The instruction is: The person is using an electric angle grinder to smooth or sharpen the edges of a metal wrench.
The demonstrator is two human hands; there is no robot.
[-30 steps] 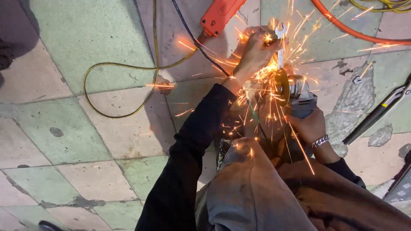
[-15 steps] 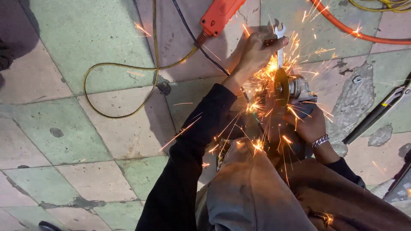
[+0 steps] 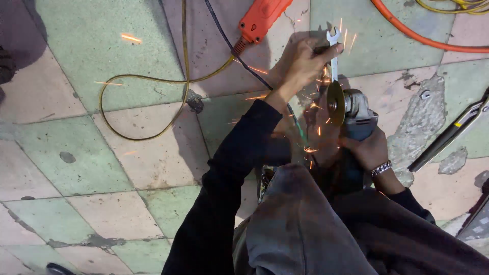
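My left hand [image 3: 300,63] grips a silver open-ended wrench [image 3: 333,53] and holds it upright over the tiled floor. My right hand [image 3: 368,148], with a bracelet at the wrist, holds a grey angle grinder [image 3: 356,114]. The grinder's round disc [image 3: 335,103] stands just below the wrench shaft, and a few small sparks hang around it. Both arms wear dark sleeves, and my knee in grey trousers [image 3: 300,224] fills the lower middle.
An orange power tool [image 3: 262,18] lies at the top with a yellow cord [image 3: 147,79] looping left across worn green and pink tiles. An orange hose [image 3: 423,35] curves across the top right. A long metal tool [image 3: 451,135] lies at the right.
The heavy shower of sparks has died down to a few. The disc now sits a little lower and apart from the wrench head; both hands stay in place.
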